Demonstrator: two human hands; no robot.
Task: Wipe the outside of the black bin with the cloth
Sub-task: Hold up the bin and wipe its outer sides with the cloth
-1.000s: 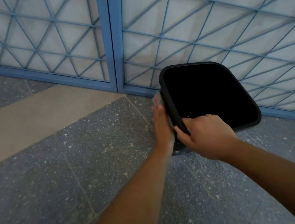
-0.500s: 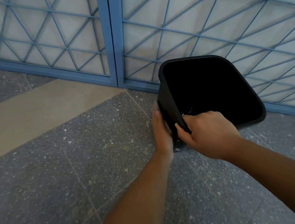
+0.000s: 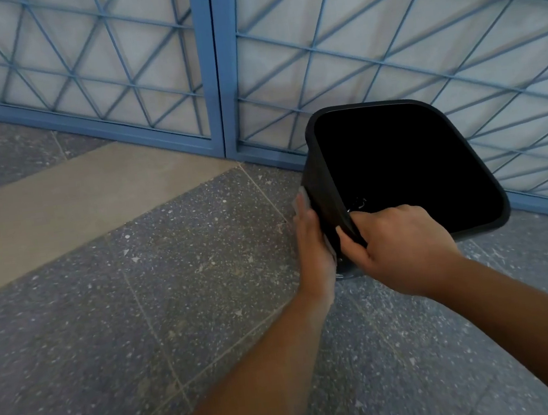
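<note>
The black bin (image 3: 317, 181) stands tilted on the floor, its dark opening facing me, close to the blue fence. My right hand (image 3: 395, 247) grips the bin's near rim, fingers inside and thumb outside. My left hand (image 3: 313, 240) lies flat against the bin's left outer wall, pressing a pale grey cloth (image 3: 302, 200) onto it. Only a strip of the cloth shows past my fingertips; the remainder is hidden under the palm.
A blue metal lattice fence (image 3: 217, 76) with white panels runs right behind the bin. The floor is speckled grey tile (image 3: 142, 327) with a tan strip (image 3: 74, 194) at the left.
My left hand with the cloth slid down the bin's left wall and is now back a little higher. The bin has tilted slightly more, showing more of that wall.
</note>
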